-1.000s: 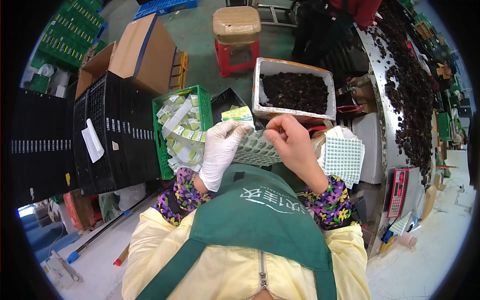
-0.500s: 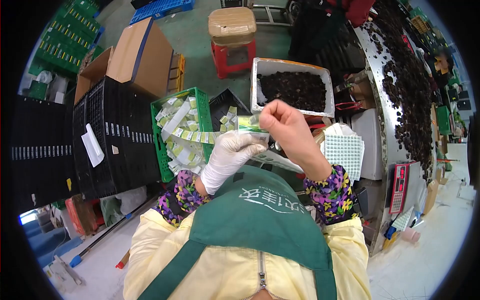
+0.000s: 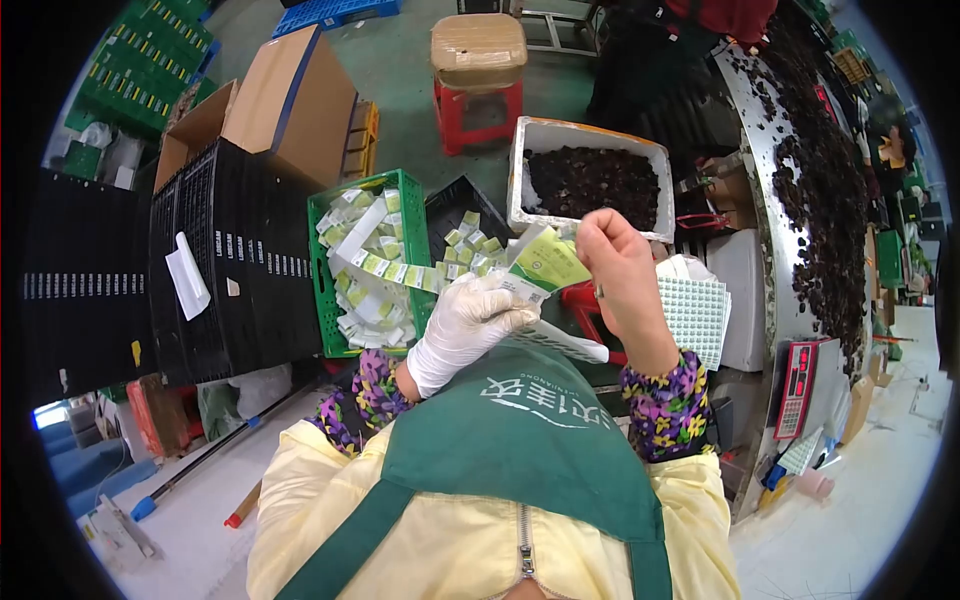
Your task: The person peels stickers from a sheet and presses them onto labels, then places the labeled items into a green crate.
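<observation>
In front of my apron, my left hand (image 3: pixel 470 318), in a white glove, is closed on the lower edge of a small green-and-white printed packet (image 3: pixel 548 262). My bare right hand (image 3: pixel 622 268) pinches at the packet's upper right corner; its fingertips cover that spot. A strip of green-and-white labels (image 3: pixel 385 268) runs from beside the glove into a green crate (image 3: pixel 408 215) on the left, heaped with similar small packets. More packets (image 3: pixel 468 240) lie in a black crate (image 3: pixel 440 205) just beyond my left hand.
A white foam box (image 3: pixel 515 185) of dark dried pieces stands ahead. Sticker sheets (image 3: pixel 695 310) lie to the right, near a metal table (image 3: pixel 765 190) with more dark pieces and a red scale (image 3: pixel 800 390). Black crates (image 3: pixel 235 280) are stacked left; a red stool (image 3: pixel 478 115) stands farther off.
The packet has tilted up and shows more of its green face. My right hand has moved right and slightly down, still at its corner. The whole view has shifted slightly.
</observation>
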A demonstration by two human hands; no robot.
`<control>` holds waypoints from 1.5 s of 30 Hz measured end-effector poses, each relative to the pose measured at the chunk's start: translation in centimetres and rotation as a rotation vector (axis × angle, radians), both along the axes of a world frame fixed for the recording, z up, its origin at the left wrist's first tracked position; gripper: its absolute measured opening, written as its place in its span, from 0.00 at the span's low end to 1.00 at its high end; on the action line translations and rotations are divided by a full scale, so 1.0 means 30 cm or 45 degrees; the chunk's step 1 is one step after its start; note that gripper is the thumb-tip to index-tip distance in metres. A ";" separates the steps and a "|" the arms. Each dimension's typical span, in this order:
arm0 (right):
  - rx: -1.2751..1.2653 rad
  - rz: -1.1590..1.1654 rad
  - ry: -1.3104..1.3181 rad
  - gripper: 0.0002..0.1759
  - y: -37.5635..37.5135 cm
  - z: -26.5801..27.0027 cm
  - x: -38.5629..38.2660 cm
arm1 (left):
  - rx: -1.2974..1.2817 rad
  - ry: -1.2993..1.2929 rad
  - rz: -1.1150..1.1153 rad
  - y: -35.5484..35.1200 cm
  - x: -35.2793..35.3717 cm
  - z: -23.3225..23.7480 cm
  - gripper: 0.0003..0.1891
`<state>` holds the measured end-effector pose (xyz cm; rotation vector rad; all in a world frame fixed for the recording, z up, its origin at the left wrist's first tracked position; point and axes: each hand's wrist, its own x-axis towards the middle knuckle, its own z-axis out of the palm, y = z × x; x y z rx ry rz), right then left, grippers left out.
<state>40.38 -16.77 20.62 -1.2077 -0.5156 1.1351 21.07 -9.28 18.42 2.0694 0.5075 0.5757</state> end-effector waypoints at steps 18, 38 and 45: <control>-0.163 -0.017 -0.284 0.10 -0.026 -0.087 -0.085 | -0.337 -0.142 0.186 -0.031 0.028 -0.013 0.09; -0.147 0.227 -0.071 0.08 0.086 0.013 0.026 | -0.104 -0.061 -0.224 -0.022 0.011 -0.030 0.08; 0.152 0.028 -0.449 0.16 -0.015 -0.046 -0.079 | -0.318 -0.027 0.122 -0.004 -0.001 -0.052 0.09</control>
